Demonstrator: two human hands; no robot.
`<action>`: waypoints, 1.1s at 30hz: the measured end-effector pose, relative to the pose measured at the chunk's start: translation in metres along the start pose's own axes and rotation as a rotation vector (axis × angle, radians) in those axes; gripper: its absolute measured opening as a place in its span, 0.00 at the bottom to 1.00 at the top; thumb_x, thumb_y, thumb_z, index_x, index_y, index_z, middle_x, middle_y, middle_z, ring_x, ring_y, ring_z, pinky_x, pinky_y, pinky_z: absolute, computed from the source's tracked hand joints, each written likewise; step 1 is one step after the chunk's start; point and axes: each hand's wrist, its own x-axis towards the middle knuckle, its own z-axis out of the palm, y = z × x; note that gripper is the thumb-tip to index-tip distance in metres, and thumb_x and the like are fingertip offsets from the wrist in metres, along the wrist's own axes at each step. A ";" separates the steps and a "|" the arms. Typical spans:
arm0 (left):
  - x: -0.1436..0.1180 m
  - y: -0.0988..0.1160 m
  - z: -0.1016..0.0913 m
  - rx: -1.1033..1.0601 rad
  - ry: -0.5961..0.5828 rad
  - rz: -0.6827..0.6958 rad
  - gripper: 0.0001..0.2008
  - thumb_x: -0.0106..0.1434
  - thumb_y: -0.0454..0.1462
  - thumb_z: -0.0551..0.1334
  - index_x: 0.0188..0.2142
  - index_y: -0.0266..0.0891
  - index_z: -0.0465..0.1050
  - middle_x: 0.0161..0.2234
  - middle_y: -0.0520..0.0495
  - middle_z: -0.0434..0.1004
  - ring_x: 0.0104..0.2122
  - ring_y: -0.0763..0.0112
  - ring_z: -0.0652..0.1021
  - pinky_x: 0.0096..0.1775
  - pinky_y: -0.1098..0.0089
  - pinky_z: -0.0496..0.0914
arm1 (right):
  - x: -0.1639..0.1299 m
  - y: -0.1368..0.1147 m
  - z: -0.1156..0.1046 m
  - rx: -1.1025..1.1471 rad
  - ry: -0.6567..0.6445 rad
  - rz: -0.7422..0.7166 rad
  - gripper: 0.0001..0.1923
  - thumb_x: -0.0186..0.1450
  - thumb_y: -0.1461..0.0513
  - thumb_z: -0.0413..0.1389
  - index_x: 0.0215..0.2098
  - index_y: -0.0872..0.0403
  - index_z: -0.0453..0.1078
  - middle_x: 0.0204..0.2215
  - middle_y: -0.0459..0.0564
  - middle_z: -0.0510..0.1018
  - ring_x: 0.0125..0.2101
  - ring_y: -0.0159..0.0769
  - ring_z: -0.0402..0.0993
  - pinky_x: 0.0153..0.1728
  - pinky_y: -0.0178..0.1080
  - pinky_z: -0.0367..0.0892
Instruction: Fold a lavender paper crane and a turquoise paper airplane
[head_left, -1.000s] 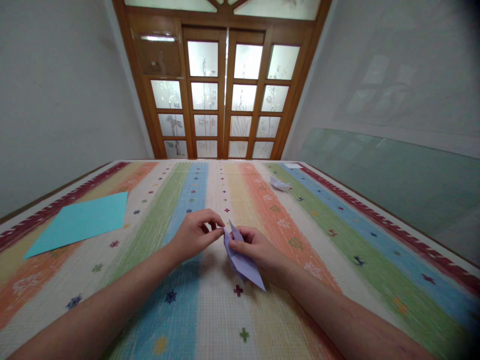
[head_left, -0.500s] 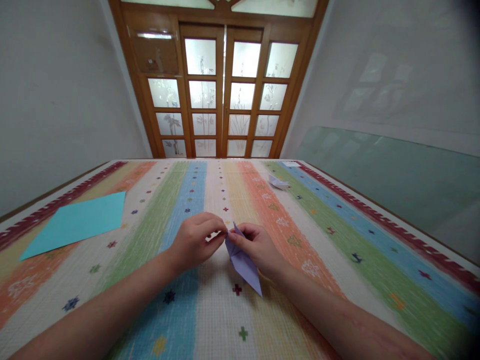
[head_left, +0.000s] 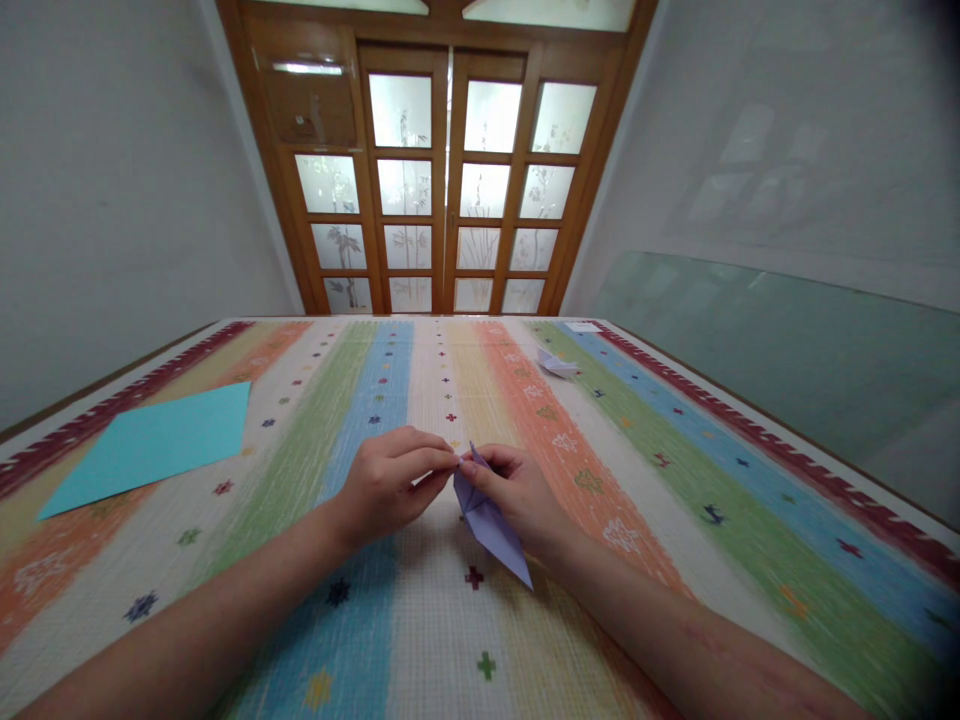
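A folded piece of lavender paper (head_left: 493,528), with pointed ends, is held up between both hands over the middle of the table. My right hand (head_left: 519,492) grips its right side, the thumb on the near face and the fingers curled behind. With thumb and index finger, my left hand (head_left: 401,478) pinches the paper's upper left tip. One long point of the paper slants down to the right, and a narrow point sticks up between the hands. The pinched tip itself is mostly hidden by the fingertips.
A flat turquoise sheet (head_left: 154,447) lies at the left of the table. Toward the far right sits a small folded pale paper piece (head_left: 556,364), with a white slip (head_left: 583,327) beyond it. A striped tablecloth (head_left: 442,630) covers the table.
The paper's lower point has swung slightly to the right. My left fingertips have shifted a little right, closer to my right thumb. Both hands still grip the paper.
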 end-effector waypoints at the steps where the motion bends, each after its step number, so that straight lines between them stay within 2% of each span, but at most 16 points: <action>1: -0.001 0.000 0.000 0.008 0.002 0.004 0.10 0.62 0.27 0.65 0.41 0.40 0.76 0.37 0.47 0.81 0.36 0.69 0.79 0.38 0.70 0.73 | 0.000 0.000 0.001 0.006 0.005 0.003 0.11 0.57 0.53 0.69 0.31 0.52 0.80 0.24 0.45 0.75 0.24 0.29 0.65 0.27 0.35 0.58; 14: -0.002 -0.001 -0.002 0.082 -0.040 0.081 0.11 0.64 0.28 0.64 0.45 0.40 0.74 0.39 0.47 0.81 0.35 0.69 0.77 0.37 0.69 0.72 | 0.002 0.001 -0.002 -0.022 0.007 -0.016 0.11 0.56 0.53 0.69 0.33 0.51 0.82 0.27 0.47 0.79 0.27 0.32 0.70 0.32 0.37 0.63; 19: 0.001 0.000 -0.005 0.056 -0.089 0.072 0.10 0.65 0.29 0.63 0.45 0.40 0.74 0.40 0.46 0.81 0.35 0.69 0.78 0.38 0.68 0.72 | 0.002 0.002 -0.002 -0.039 0.027 -0.043 0.10 0.56 0.54 0.69 0.31 0.50 0.82 0.27 0.47 0.80 0.28 0.33 0.71 0.32 0.37 0.65; 23: 0.003 0.001 -0.008 0.086 -0.095 0.117 0.10 0.66 0.29 0.62 0.45 0.40 0.74 0.39 0.46 0.81 0.35 0.69 0.78 0.37 0.68 0.72 | 0.001 -0.001 -0.002 -0.086 0.030 -0.064 0.10 0.57 0.53 0.69 0.31 0.51 0.81 0.26 0.47 0.80 0.27 0.34 0.72 0.32 0.38 0.66; 29: 0.004 0.001 -0.012 0.169 -0.131 0.173 0.12 0.66 0.29 0.62 0.48 0.41 0.73 0.40 0.46 0.81 0.34 0.68 0.78 0.36 0.68 0.72 | -0.001 -0.006 -0.001 -0.176 0.039 -0.162 0.09 0.59 0.54 0.67 0.29 0.50 0.80 0.25 0.46 0.79 0.27 0.34 0.71 0.32 0.39 0.66; 33: 0.003 0.001 -0.008 0.149 -0.084 0.156 0.10 0.65 0.29 0.63 0.45 0.40 0.74 0.39 0.47 0.82 0.34 0.69 0.78 0.37 0.69 0.73 | -0.002 -0.006 -0.001 -0.225 0.049 -0.211 0.08 0.60 0.55 0.66 0.30 0.50 0.80 0.27 0.47 0.79 0.28 0.34 0.72 0.33 0.39 0.67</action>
